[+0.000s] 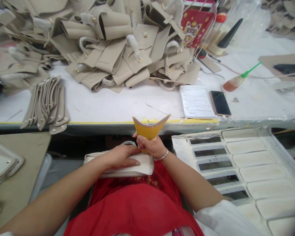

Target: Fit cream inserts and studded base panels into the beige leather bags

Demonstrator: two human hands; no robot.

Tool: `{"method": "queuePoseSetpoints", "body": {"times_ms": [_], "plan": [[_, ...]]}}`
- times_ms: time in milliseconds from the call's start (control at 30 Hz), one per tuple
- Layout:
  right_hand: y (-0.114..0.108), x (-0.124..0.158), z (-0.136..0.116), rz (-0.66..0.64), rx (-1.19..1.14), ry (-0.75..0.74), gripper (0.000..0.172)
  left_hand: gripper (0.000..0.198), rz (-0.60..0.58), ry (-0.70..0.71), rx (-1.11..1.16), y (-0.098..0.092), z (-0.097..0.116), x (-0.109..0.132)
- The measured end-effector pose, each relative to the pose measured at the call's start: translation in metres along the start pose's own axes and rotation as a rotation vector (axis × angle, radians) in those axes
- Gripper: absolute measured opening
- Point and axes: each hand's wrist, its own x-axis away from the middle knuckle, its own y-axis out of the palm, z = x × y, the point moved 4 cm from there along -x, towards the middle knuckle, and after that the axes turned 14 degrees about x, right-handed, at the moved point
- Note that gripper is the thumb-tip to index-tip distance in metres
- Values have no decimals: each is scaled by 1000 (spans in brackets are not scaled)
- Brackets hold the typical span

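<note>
An off-white handbag (137,168) lies across my lap, with a bit of its handle (129,143) showing behind it. My left hand (124,156) is on the bag, thumb along its near side and fingers over its far edge; the fingertips are partly hidden by my other hand. In my right hand (151,146) is a stiff yellow piece (149,129) with a concave top edge and two pointed corners, gripped by its narrow lower part. That lower end reaches down close to the bag; whether it touches the bag I cannot tell.
Beige bags (118,59) are heaped on the table (108,108) ahead. Stacked straps (46,105) lie at its left edge. A notebook (198,101), a phone (220,103) and a green-tipped bottle (233,83) lie right. Beside me stands a slotted rack (211,152) with off-white panels (258,157).
</note>
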Motion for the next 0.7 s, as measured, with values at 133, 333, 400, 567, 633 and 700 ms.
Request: {"method": "queuePoseSetpoints", "body": {"times_ms": [133, 333, 400, 567, 633, 700], "plan": [[0, 15, 2, 163, -26, -61, 24, 52, -36, 18, 45, 1, 4, -2], [-7, 12, -2, 270, -74, -47, 27, 52, -121, 85, 179, -10, 9, -4], [-23, 13, -4, 382, -176, -29, 27, 50, -170, 104, 229, -15, 9, -6], [-68, 39, -11, 614, -229, -37, 24, 45, -162, 98, 246, -17, 1, -12], [-76, 50, -10, 628, -228, -25, 22, 43, -133, 110, 231, -16, 1, -12], [-77, 57, -5, 624, -241, -7, 21, 43, -108, 128, 192, -13, 3, -12]]}}
